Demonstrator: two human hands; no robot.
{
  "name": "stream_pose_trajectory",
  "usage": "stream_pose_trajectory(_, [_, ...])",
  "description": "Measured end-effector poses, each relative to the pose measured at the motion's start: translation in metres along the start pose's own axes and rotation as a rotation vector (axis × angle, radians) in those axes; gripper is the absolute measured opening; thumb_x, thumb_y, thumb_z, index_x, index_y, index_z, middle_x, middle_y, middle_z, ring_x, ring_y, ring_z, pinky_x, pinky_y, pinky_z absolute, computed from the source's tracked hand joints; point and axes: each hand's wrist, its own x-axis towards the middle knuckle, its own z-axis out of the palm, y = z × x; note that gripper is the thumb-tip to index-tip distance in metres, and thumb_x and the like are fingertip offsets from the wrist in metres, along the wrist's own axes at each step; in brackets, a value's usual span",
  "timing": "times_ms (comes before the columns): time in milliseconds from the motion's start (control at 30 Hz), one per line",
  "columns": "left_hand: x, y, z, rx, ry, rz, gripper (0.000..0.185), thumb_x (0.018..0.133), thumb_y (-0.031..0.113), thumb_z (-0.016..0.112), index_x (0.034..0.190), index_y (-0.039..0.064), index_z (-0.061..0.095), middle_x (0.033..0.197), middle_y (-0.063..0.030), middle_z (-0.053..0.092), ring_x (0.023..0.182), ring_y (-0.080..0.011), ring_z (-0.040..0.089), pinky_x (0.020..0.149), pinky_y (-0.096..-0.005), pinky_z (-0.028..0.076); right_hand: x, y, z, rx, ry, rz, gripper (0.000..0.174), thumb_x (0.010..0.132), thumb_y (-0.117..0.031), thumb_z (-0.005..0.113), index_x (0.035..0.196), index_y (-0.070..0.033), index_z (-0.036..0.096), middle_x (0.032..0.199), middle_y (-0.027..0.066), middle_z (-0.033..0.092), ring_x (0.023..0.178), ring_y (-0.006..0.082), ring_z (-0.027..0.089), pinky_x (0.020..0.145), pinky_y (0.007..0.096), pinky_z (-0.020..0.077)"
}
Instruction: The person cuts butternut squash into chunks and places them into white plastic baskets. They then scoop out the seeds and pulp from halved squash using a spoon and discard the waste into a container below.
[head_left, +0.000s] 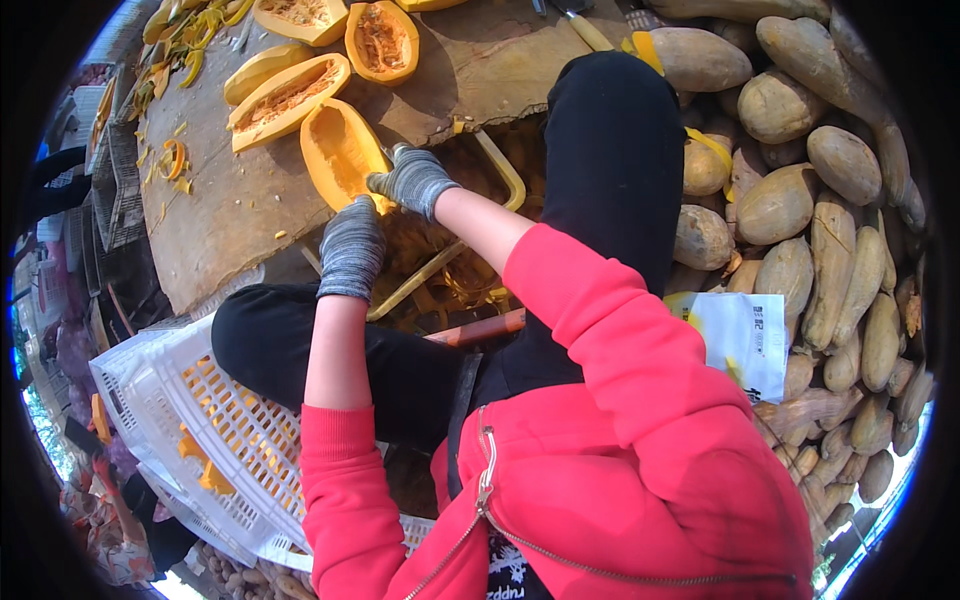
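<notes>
A peeled squash half (341, 154), its cavity cleared of seeds, lies tilted at the near edge of the worn board (225, 202). My left hand (351, 247), in a grey knitted glove, grips its near end. My right hand (416, 180), gloved alike, holds its right side, thumb over the rim. A thin metal sliver shows by the right fingers; what it belongs to is hidden. Beyond lie more peeled halves, among them a long half (289, 101) and a shorter half (382, 43), both with stringy seed pulp inside.
Below the board's edge, a yellow crate (420, 277) holds pulp and scraps. White plastic baskets (232, 405) stand left of my legs. Whole squashes (776, 202) are heaped at right, beside a white printed bag (739, 337). Peelings (176, 159) litter the board; a wooden-handled tool (589, 30) lies at its far edge.
</notes>
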Motion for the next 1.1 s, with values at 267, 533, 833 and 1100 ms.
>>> stream_pose_trajectory(267, [-0.028, -0.018, 0.024, -0.118, -0.387, 0.117, 0.026, 0.082, 0.008, 0.057, 0.104, 0.002, 0.067, 0.108, -0.0225, 0.065, 0.102, -0.0348, 0.063, 0.089, -0.0434, 0.050, -0.006, -0.030, 0.046, -0.225, -0.169, -0.140, 0.063, 0.066, -0.032, 0.082, 0.112, 0.003, 0.057, 0.107, 0.0232, 0.065, 0.100, 0.0346, 0.064, 0.087, 0.0395, 0.0494])
stream_pose_trajectory(533, [-0.035, -0.047, 0.006, -0.260, -0.324, 0.061, 0.036, 0.085, 0.028, 0.061, 0.115, 0.008, 0.063, 0.108, -0.0202, 0.065, 0.102, -0.0353, 0.062, 0.088, -0.0435, 0.050, 0.069, -0.117, 0.121, -0.012, 0.023, -0.463, 0.032, 0.085, -0.026, 0.068, 0.106, -0.002, 0.063, 0.103, 0.0203, 0.067, 0.093, 0.0314, 0.065, 0.079, 0.0379, 0.0512])
stream_pose_trajectory(833, [-0.037, -0.025, -0.023, -0.329, -0.163, 0.176, 0.040, 0.085, 0.038, 0.063, 0.109, 0.007, 0.058, 0.106, -0.0156, 0.065, 0.100, -0.0310, 0.063, 0.082, -0.0438, 0.051, 0.112, -0.103, 0.019, -0.941, 0.144, -0.565, 0.031, 0.095, -0.029, 0.047, 0.118, -0.011, 0.056, 0.114, 0.0175, 0.060, 0.107, 0.0315, 0.060, 0.090, 0.0435, 0.0483])
stream_pose_trajectory(1100, [-0.032, -0.039, -0.023, -0.556, -0.070, -0.033, 0.046, 0.088, 0.046, 0.056, 0.110, 0.005, 0.058, 0.105, -0.0178, 0.066, 0.098, -0.0337, 0.064, 0.081, -0.0466, 0.051, 0.117, -0.089, 0.020, -1.226, -0.070, -0.595, 0.051, 0.067, -0.017, 0.076, 0.113, -0.009, 0.054, 0.111, 0.0158, 0.061, 0.099, 0.0347, 0.063, 0.082, 0.0434, 0.0515])
